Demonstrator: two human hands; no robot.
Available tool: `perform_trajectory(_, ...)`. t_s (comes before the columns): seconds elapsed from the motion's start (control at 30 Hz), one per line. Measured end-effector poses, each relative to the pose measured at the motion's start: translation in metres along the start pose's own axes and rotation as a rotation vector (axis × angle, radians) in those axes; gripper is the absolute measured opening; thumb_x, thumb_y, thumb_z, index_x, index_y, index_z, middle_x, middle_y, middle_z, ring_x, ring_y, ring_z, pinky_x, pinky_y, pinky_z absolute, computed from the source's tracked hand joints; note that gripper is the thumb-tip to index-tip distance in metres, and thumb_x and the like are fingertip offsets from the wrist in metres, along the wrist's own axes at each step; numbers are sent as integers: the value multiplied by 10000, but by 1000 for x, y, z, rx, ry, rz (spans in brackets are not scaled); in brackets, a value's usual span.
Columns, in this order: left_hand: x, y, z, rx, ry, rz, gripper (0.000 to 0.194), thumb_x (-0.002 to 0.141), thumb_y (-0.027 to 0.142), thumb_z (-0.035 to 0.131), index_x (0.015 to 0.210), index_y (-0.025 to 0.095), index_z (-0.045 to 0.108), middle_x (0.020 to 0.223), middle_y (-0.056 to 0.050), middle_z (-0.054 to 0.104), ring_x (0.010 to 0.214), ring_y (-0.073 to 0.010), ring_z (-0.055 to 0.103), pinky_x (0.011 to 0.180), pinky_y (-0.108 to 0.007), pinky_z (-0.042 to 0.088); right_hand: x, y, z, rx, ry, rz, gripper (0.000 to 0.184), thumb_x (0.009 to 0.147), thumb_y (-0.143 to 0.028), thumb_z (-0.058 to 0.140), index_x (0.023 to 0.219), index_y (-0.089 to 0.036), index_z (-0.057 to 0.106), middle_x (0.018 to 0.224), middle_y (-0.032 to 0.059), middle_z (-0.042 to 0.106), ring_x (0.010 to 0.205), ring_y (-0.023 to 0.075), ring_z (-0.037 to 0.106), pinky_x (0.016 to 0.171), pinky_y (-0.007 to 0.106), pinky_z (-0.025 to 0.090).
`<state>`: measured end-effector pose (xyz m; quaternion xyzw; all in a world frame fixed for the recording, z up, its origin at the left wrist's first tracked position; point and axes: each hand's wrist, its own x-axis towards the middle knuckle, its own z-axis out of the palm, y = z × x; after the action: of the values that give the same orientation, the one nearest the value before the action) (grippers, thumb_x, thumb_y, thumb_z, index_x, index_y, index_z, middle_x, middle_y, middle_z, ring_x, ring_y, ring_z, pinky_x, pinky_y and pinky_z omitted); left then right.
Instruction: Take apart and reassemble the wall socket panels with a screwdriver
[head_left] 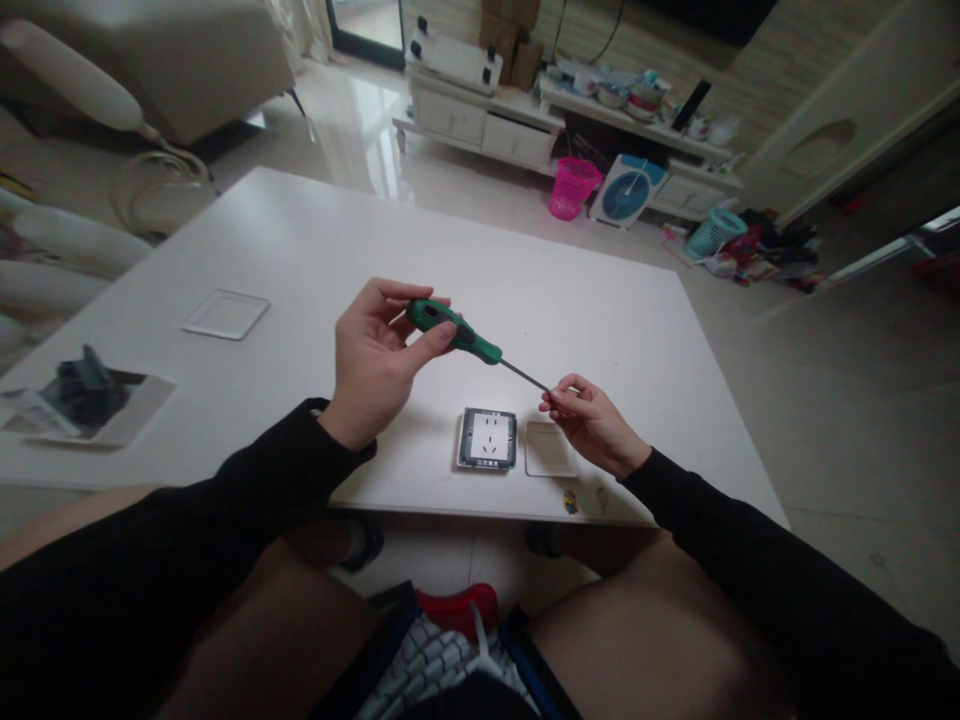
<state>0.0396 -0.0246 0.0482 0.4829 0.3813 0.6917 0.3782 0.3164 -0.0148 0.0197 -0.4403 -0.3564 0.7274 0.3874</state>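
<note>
My left hand is closed around the green handle of a screwdriver, held in the air above the table. The fingers of my right hand pinch at the tip of its thin metal shaft; whether a screw is there is too small to tell. Below the shaft, a wall socket with a white face and dark frame lies on the table. Beside it, under my right hand, lies a white square cover frame.
The white table carries another square frame at left and an open box with dark items. A small yellow figure sticker lies near the front edge. Beyond stand a pink basket and a blue-and-white fan.
</note>
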Motion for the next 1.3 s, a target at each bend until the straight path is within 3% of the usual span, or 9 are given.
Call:
perform_trajectory(0.23,1,1,-1,23,-36,1,376,766,176,831,1049,209,585,1048,-47,731,985,-214,756,837,-403,694,0,1,-1,-4,-3,7,314,692,-256,961,792,-209,668,793,-1,774,737,92,727,633,148,531)
perform_trajectory(0.47,1,3,0,65,-37,22,366,773,166,821,1051,213,588,1054,-44,737,1005,-217,757,910,-442,677,0,1,-1,-1,-24,24,308,697,-280,952,807,-214,672,798,-4,777,719,93,723,645,162,545)
perform_trajectory(0.7,1,4,0,56,-48,44,362,787,175,826,1054,212,585,1055,-57,733,1003,-231,760,874,-444,688,-1,2,0,9,-37,45,289,723,-276,930,805,-204,662,806,7,771,696,88,707,651,166,541)
perform_trajectory(0.9,1,4,-1,70,-43,9,365,780,183,831,1051,215,589,1065,-48,741,993,-210,757,873,-411,687,0,3,0,9,-33,56,288,726,-282,927,803,-204,660,806,10,773,685,90,699,651,174,543)
perform_trajectory(1.3,0,9,1,48,-75,1,370,759,145,833,1025,210,584,1035,-58,743,1029,-234,755,941,-465,663,-1,4,-1,-24,-50,50,298,726,-274,933,823,-216,657,793,-9,766,676,91,677,644,202,523)
